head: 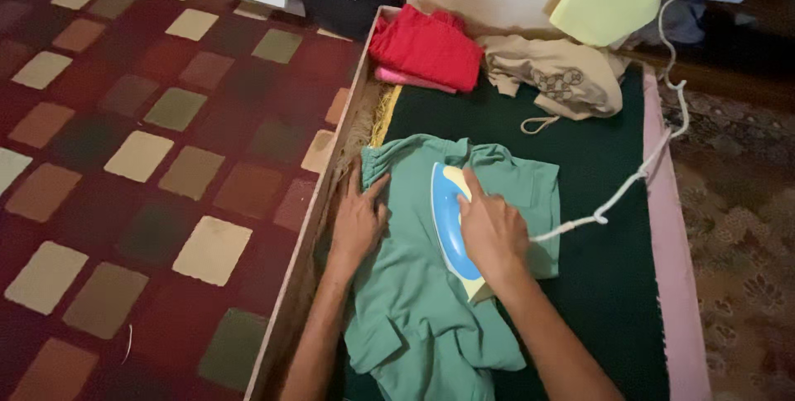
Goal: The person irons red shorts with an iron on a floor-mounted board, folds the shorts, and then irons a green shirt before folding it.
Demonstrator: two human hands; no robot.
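The green shirt (431, 285) lies spread on the dark green ironing pad (604, 285), near the pad's 9 o'clock edge, its long axis running from 12 to 6 o'clock, collar end toward 12. The right hand (493, 231) is closed over the handle of the blue and cream iron (450, 219), which rests flat on the shirt's upper half with its nose pointing to about 11 o'clock. The left hand (360, 219) lies flat with fingers spread, pressing the cloth just beside the iron at its 9 o'clock side; the two hands are close but not touching. A white cord (638, 173) trails off toward 2 o'clock. Folded red cloth (426, 49) and a beige garment (563, 78) sit at the 12 o'clock end.
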